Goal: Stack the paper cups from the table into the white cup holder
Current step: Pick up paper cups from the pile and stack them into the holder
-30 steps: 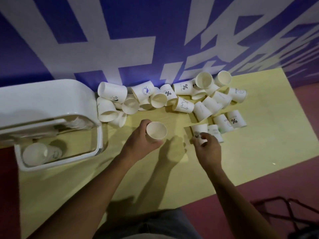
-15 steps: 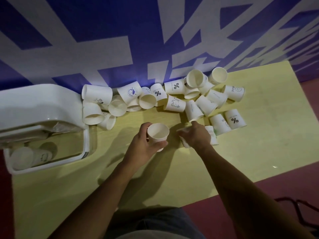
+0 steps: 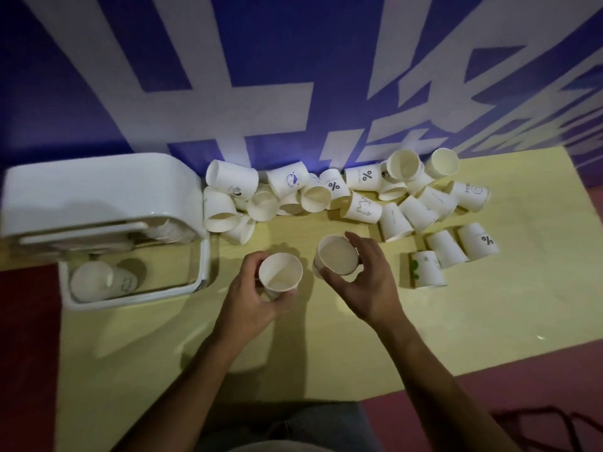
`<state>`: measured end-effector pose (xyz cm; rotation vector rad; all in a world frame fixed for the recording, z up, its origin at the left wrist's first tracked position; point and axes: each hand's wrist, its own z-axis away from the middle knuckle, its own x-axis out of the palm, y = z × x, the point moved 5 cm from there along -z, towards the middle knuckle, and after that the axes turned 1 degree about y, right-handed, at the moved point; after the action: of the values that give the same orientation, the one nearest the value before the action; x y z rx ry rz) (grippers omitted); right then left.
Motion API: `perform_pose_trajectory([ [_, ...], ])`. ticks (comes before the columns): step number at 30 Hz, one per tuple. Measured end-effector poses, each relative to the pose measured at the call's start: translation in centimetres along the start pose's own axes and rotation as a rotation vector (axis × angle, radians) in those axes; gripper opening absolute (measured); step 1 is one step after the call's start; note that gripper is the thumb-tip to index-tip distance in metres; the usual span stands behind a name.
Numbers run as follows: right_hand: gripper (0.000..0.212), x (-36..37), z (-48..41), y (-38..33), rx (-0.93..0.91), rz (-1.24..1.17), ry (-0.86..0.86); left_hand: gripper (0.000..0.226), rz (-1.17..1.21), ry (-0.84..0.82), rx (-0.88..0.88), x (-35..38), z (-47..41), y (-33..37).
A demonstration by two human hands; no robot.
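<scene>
cup holder (image 3: 98,190) left | cup pile (image 3: 363,208) right of it | one cup (image 3: 94,280) inside holder

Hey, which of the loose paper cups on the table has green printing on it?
The white paper cup just right of the right hand; the others' prints are black or blue.

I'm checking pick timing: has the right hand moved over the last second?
Yes. The right hand has lifted a paper cup and drawn left, away from the green-printed cup lying beside it, toward the left hand.
</scene>
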<state>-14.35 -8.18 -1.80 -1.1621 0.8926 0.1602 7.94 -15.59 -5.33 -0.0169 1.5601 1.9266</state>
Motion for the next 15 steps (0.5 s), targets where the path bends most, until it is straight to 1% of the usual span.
perform_pose_trajectory([
  [3, 0.08, 2.3, 0.8, -2.9, -0.017, 0.005, -0.045, 0.075, 0.009, 0.023, 0.005, -3.3, 1.2, -1.2],
  [6, 0.082, 5.0, 2.0, -5.9, -0.039, -0.032, -0.077, 0.076, 0.019, 0.05, 0.005, -7.4, 2.7, -2.7],
  [10, 0.082, 9.0, 3.7, -9.7, -0.075, -0.083, -0.112, 0.073, 0.086, 0.058, 0.022, -12.8, 4.5, -4.9],
  [15, 0.077, 14.6, 5.6, -15.2, -0.175, -0.14, -0.143, 0.066, 0.102, 0.126, 0.016, -19.6, 7.0, -7.9],
])
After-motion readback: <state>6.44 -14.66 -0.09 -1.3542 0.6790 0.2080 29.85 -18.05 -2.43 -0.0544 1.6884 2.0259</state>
